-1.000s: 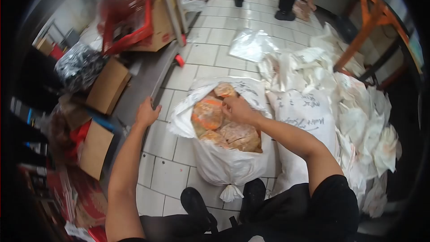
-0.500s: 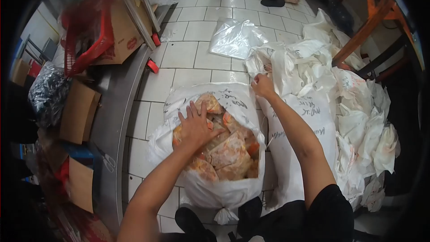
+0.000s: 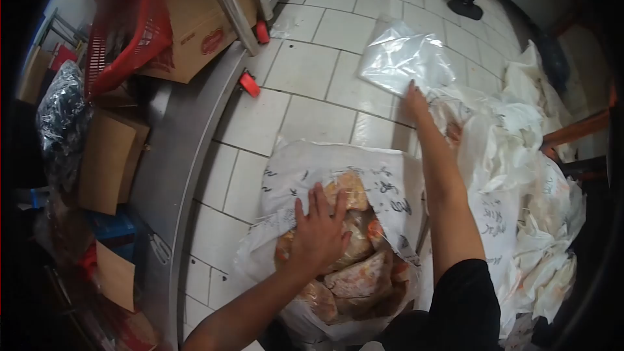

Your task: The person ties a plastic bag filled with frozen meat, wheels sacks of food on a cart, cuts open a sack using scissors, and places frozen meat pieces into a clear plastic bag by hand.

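Observation:
My left hand (image 3: 320,233) lies with fingers spread on clear-wrapped packets of orange-brown food (image 3: 359,279); the kind of food is hard to make out. These packets fill an open white woven sack (image 3: 312,159) with black handwriting, its mouth folded back. My right arm stretches forward past the sack. At the near edge of a flat stack of clear plastic bags (image 3: 403,58) on the floor, my right hand (image 3: 415,101) has its fingers extended, with a fingertip at the plastic. Whether it presses on the bags I cannot tell.
Other white sacks (image 3: 484,214) and crumpled white bags (image 3: 546,247) lie to the right. On the left, a metal shelf (image 3: 179,156) carries a red basket (image 3: 127,32), cardboard boxes (image 3: 107,162) and scissors (image 3: 159,247). Another person's dark shoe (image 3: 465,8) stands ahead on the tiled floor.
My right hand has left the white sack at the right and reached forward to the clear plastic bags. My left hand stays on the packets. The view has shifted.

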Tool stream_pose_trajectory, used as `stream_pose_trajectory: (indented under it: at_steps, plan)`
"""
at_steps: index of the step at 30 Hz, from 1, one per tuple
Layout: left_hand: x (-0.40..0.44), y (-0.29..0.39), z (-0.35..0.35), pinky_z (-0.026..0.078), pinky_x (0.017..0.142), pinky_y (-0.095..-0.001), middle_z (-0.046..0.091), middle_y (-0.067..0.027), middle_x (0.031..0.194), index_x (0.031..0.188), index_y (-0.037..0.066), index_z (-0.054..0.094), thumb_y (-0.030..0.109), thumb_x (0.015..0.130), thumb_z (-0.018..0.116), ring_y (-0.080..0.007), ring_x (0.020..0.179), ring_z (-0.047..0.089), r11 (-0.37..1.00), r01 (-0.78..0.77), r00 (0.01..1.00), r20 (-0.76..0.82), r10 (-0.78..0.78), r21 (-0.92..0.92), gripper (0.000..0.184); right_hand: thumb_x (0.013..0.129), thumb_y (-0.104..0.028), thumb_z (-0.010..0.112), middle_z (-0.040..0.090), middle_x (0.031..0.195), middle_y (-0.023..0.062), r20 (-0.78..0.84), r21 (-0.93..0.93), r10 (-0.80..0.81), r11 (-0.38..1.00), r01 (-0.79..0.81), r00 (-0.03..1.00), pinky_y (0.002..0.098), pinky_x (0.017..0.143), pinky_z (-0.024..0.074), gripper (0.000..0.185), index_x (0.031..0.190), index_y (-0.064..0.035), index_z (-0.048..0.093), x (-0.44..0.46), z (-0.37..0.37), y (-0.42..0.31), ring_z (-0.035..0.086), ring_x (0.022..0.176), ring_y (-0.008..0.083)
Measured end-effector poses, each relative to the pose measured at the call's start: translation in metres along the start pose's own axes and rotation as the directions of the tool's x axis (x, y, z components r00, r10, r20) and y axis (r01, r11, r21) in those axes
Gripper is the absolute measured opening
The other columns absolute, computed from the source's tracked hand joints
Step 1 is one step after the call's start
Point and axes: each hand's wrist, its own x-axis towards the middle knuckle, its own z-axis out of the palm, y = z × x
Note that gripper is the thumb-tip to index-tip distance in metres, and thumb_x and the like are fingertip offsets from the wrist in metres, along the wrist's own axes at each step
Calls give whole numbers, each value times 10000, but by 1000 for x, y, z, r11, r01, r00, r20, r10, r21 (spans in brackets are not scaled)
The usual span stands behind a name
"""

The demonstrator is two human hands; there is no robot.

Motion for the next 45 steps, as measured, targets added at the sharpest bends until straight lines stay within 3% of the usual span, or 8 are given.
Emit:
stream_pose_trajectory:
  at_steps: [3,15,23,31,35,42,44,45]
  plan:
    - [2,-1,-1,296,1011,-583,318,-343,1381,1405,58,327,478,784,619,-410,1265,399,1000,-19,1000,-10,19,-24,804,799,-151,554,568,1154,223,47,-440,-177,880,180,983,424,925,476,412,1188,-17,536,-10,-22,-19,556,1087,358]
    - [-1,-1,2,310,1002,-589,314,-373,1373,1422,26,294,476,819,573,-424,1255,410,998,-25,999,-20,26,49,803,793,-106,550,626,920,151,-119,-355,-544,805,476,831,439,738,525,144,891,-59,644,-17,-112,-149,618,880,332]
    - [-8,4,4,327,998,-584,314,-368,1375,1419,28,281,494,797,592,-426,1251,414,997,2,998,-61,3,78,838,731,-170,640,587,822,66,-395,-261,-892,337,904,219,361,565,496,88,791,-111,613,-215,-214,-311,579,753,231]
    - [-26,4,27,323,1003,-584,328,-291,1418,1411,84,336,370,793,586,-391,1326,329,998,-48,958,-282,58,41,726,738,-135,606,662,823,87,541,399,-816,33,916,-206,370,669,519,102,800,-82,667,-458,-70,-361,646,788,270]
    - [-73,-6,30,265,1066,-533,278,-249,1464,1387,74,365,357,857,502,-368,1378,252,899,-424,802,-415,429,110,616,793,-146,613,682,834,112,483,717,-817,163,678,-314,369,708,503,154,905,-77,694,-472,-59,-336,652,762,268]
    - [-92,-38,-63,384,986,-425,477,-236,1318,1177,-14,535,214,830,513,-338,1247,443,831,-383,918,-62,393,-404,416,852,-117,562,650,791,99,177,620,-819,523,585,545,286,642,494,181,970,-10,649,-423,-146,-333,602,682,136]
    - [-74,-73,-20,460,849,-430,630,-188,1069,1031,-12,589,152,788,541,-312,1020,594,855,-425,891,-302,338,-297,297,874,-126,554,595,679,17,38,796,-675,466,386,737,230,581,452,144,875,-5,632,-402,-164,-326,540,623,70]
    - [-79,-92,-37,481,759,-453,654,-174,914,976,7,606,161,791,550,-336,875,631,904,-136,967,-253,32,-405,247,874,-126,554,595,679,17,38,789,-665,478,386,746,230,581,452,144,875,-5,632,-399,-179,-317,540,623,70]
